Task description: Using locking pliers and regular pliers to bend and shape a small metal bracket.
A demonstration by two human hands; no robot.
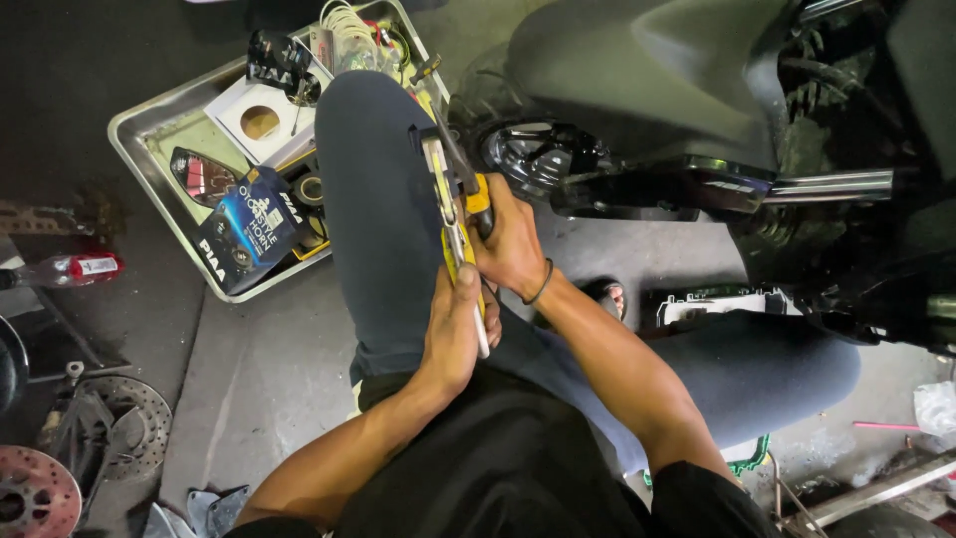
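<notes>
Mid-frame over the knee, the left hand [453,334] closed its fingers around a yellow-handled tool [458,234]; the right hand [510,244] gripped its upper handle. Judging by this, adjustment was underway, needing steady squeezing beside the metal tray [149,139].

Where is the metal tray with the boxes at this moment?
In the head view, the metal tray lies on the floor at upper left, beside the person's raised knee and left of the scooter.
</notes>
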